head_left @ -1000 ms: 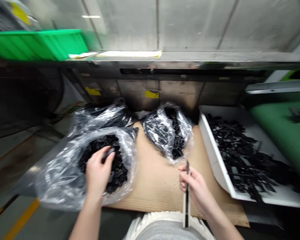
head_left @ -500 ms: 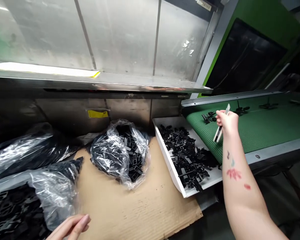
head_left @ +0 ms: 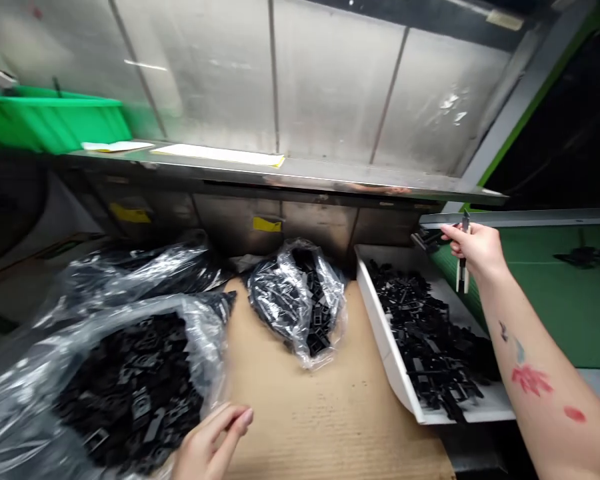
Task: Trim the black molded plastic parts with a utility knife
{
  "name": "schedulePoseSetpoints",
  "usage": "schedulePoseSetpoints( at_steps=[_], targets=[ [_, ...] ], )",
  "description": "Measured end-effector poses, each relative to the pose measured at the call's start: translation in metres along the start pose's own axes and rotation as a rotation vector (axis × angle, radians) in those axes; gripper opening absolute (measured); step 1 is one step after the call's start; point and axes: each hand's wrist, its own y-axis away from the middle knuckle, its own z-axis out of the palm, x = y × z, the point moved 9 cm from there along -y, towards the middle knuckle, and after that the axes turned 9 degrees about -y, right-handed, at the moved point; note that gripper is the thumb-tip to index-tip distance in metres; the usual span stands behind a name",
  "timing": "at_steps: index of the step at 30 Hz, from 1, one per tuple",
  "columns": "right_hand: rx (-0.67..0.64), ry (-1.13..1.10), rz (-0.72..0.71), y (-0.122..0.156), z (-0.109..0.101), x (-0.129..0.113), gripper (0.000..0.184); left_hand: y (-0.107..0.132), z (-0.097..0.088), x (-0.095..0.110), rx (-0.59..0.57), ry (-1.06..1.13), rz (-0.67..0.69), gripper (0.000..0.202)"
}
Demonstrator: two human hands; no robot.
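My right hand (head_left: pixel 480 250) is closed around a slim white-and-black hand tool (head_left: pixel 463 275), which stands nearly upright in the grip. Its exact kind is unclear. The thumb and forefinger meet a blurred black plastic part (head_left: pixel 429 239) at the left end of the green conveyor belt (head_left: pixel 545 307). At the bottom, my left hand (head_left: pixel 207 443) has its thumb and fingers drawn together with nothing visible in them. It hovers at the right edge of an open clear plastic bag (head_left: pixel 207 353) full of black plastic parts (head_left: pixel 140 393).
A white tray (head_left: pixel 387 353) heaped with black parts stands below the belt's end. On the cardboard (head_left: pixel 300 413) sits another clear bag (head_left: pixel 275 300) of black parts. A metal shelf (head_left: pixel 330 175) crosses behind, carrying a green bin (head_left: pixel 95 123) and papers (head_left: pixel 220 155).
The view has swung left, bringing in the green bin and more of the open bag. My right hand has drawn the black part to the belt's left end. The tool stays in its grip.
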Motion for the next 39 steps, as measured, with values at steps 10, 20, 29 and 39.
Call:
schedulePoseSetpoints(
  at_steps=[10,20,29,39],
  targets=[
    [-0.968,0.115,-0.066,0.249,0.281,-0.048,0.019,0.007,0.020,-0.028,-0.020,-0.030,-0.097,0.029],
    [-1.019,0.276,-0.071,0.290,0.323,-0.018,0.019,0.031,0.063,-0.045,-0.241,-0.036,-0.089,0.024],
    [-0.671,0.151,-0.129,0.326,0.217,0.045,0.014,0.030,0.064,-0.035,-0.303,-0.018,-0.073,0.024],
    [-0.234,0.237,-0.026,0.305,0.157,0.066,0.030,0.001,0.062,-0.026,-0.276,-0.166,0.014,0.029]
  ],
)
